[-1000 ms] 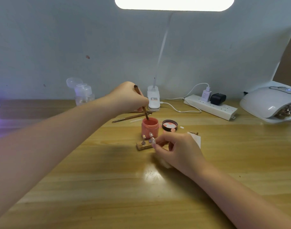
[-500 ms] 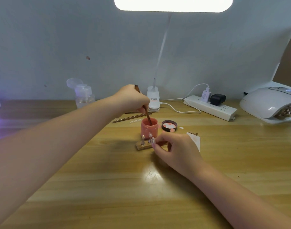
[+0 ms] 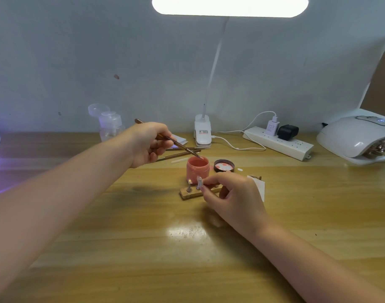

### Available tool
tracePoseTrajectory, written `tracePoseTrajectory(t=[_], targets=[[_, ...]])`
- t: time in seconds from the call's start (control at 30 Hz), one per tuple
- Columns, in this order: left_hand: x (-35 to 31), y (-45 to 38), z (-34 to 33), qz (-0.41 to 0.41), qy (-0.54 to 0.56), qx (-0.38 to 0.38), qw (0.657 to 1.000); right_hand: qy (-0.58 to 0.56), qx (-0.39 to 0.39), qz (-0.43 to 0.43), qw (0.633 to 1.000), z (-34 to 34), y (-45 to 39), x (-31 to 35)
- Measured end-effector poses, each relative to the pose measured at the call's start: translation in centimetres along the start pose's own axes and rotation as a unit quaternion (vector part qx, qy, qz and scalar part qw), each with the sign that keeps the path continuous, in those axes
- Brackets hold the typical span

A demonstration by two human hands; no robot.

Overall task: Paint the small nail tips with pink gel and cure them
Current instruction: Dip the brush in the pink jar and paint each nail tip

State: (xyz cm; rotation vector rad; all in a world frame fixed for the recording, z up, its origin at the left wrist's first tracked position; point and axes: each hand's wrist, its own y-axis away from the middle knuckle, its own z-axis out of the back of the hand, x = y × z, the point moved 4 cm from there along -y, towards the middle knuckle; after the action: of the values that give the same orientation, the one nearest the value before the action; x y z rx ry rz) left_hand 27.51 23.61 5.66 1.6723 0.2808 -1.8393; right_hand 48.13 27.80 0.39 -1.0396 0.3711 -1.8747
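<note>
An open pot of pink gel [image 3: 197, 169] stands mid-table, its dark lid [image 3: 224, 165] lying just to the right. My left hand [image 3: 149, 143] grips a thin brown brush [image 3: 178, 143], slanted so that its tip rests at the pot's far rim. In front of the pot lies a small wooden holder [image 3: 191, 193] with short metal pegs. My right hand [image 3: 235, 199] pinches a clear nail tip [image 3: 200, 182] on its peg above the holder. The holder's right part is hidden by this hand.
More brushes [image 3: 176, 154] lie behind the pot. A white curing lamp [image 3: 355, 138] sits at the far right, a power strip [image 3: 279, 143] and a clip desk lamp base [image 3: 202, 134] at the back, a clear pump bottle [image 3: 109, 125] back left, white paper [image 3: 258, 186] beside my right hand.
My left hand has tilted the brush from nearly upright in the pot to a low slant, its tip now at the rim. The right hand keeps hold of the nail tip.
</note>
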Motion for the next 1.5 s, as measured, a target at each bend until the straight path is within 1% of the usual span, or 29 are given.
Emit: tracePoseTrajectory(t=[0.1,0.17,0.27,0.4,0.5,0.6,0.67,0.77,0.93,1.13,1.23,1.33,1.4,1.5], targets=[[-0.6,-0.2,-0.1,-0.028,-0.057,-0.024,0.998,-0.004,-0.004,-0.003,1.0,0.0,-0.1,-0.1],[-1.5,-0.2,-0.5,-0.059,-0.118,-0.046,0.99,-0.003,-0.003,-0.003,1.0,-0.1,-0.1,-0.1],[-2.6,-0.1,-2.0,-0.095,-0.19,-0.057,0.976,-0.003,-0.003,-0.005,1.0,-0.1,-0.1,-0.1],[-3.1,0.0,-4.0,-0.118,-0.252,-0.039,0.96,-0.001,-0.003,-0.006,1.0,-0.1,-0.1,-0.2],[-2.8,0.0,-5.0,-0.131,-0.328,-0.016,0.935,-0.004,-0.006,-0.01,1.0,-0.1,-0.1,-0.3],[-2.7,-0.1,-5.0,-0.134,-0.341,-0.009,0.931,0.002,-0.002,-0.001,1.0,-0.2,0.0,-0.2],[-2.8,-0.2,-4.4,-0.121,-0.31,-0.015,0.943,0.006,0.001,0.003,1.0,-0.3,0.0,-0.2],[-2.9,-0.4,-2.8,-0.093,-0.236,-0.031,0.967,0.002,-0.001,0.005,1.0,-0.2,0.0,-0.2],[-2.1,-0.3,0.3,-0.061,-0.102,-0.026,0.993,-0.009,-0.028,0.014,0.999,0.1,-0.1,-0.2],[0.0,0.3,1.7,-0.006,0.015,-0.001,1.0,-0.036,-0.04,-0.002,0.999,0.1,-0.1,-0.7],[1.1,0.5,1.9,-0.004,0.07,-0.005,0.998,-0.05,-0.044,-0.01,0.998,0.2,-0.1,-0.9],[1.7,0.8,2.0,-0.061,0.137,-0.023,0.988,-0.046,-0.049,-0.009,0.998,0.4,-0.1,-0.8],[2.0,1.5,2.2,-0.131,0.164,-0.035,0.977,-0.038,-0.054,-0.008,0.998,0.5,-0.1,-0.7],[2.3,3.3,1.9,-0.261,0.146,-0.05,0.953,-0.036,-0.064,-0.017,0.997,0.5,-0.2,-0.9]])
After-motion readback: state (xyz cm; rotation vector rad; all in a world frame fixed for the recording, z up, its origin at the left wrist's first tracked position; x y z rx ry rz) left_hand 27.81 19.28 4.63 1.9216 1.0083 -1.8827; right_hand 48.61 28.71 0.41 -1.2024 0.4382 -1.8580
